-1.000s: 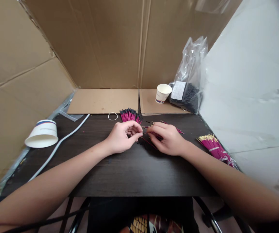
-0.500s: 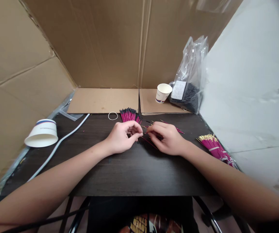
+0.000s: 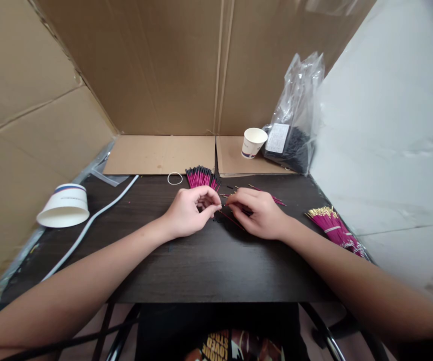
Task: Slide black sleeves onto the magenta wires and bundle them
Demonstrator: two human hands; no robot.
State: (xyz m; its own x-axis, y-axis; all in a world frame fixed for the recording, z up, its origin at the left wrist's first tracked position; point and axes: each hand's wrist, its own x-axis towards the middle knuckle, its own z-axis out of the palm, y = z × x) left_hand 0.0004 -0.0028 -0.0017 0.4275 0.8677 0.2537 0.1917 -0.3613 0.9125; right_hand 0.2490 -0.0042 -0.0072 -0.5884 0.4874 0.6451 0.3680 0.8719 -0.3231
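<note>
My left hand (image 3: 189, 212) is curled over the dark table (image 3: 186, 260), fingers closed round a fanned bunch of pink sticks with black tips (image 3: 200, 177). My right hand (image 3: 257, 213) sits just right of it, thumb and fingers pinched on a thin pink stick (image 3: 231, 219). The two hands' fingertips nearly meet. A few loose pink sticks (image 3: 265, 193) lie behind my right hand.
A bound bundle of pink sticks with gold tips (image 3: 332, 228) lies at the right edge. A white rubber band (image 3: 174, 178), an upright paper cup (image 3: 253, 142), a plastic bag of black parts (image 3: 293, 130), a tipped paper bowl (image 3: 64, 205) and a white cable (image 3: 92, 223) surround me. Cardboard walls enclose the table.
</note>
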